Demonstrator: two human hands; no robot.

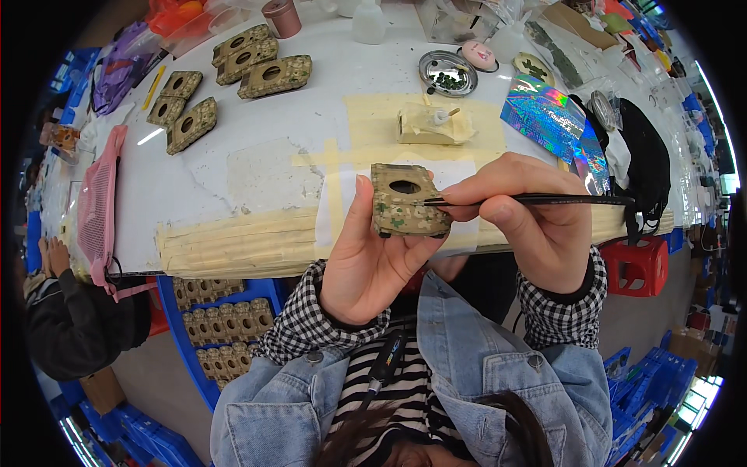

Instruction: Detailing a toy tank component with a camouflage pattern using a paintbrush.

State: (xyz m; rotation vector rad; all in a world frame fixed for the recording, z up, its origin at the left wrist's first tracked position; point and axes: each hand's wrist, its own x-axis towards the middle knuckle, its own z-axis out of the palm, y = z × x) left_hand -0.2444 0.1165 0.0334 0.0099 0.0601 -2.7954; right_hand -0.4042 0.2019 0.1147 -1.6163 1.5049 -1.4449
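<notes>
Loose hair [520, 420] hangs over a denim jacket [268, 424]. Past it, near the edge of the table [194, 202], the left hand [362, 268] is clamped on a camouflage toy tank [408, 212], thumb at its side. The right hand [548, 226] is pinched round black tweezers [572, 199], tips at the tank's upper face; contact there cannot be confirmed.

Camouflage hull [408, 214]: looks like matt plastic, lightly textured
Tweezers [545, 198]: smooth black finish with a slight sheen, probably coated metal
Desk [327, 117]: smooth white surface, scuffed and stained in patches
Masking tape [233, 245]: papery, matt, wrinkled
Iridescent sheet [537, 117]: glossy, mirror-like film
Round dish [437, 61]: shiny metal
Bottle [368, 22]: translucent plastic
Mesh bag [99, 202]: open-weave pink cloth
Tray [178, 319]: smooth blue plastic
Stool [638, 265]: glossy red plastic
Jacket [264, 420]: matt denim
Cuffs [564, 319]: soft checked cloth
</notes>
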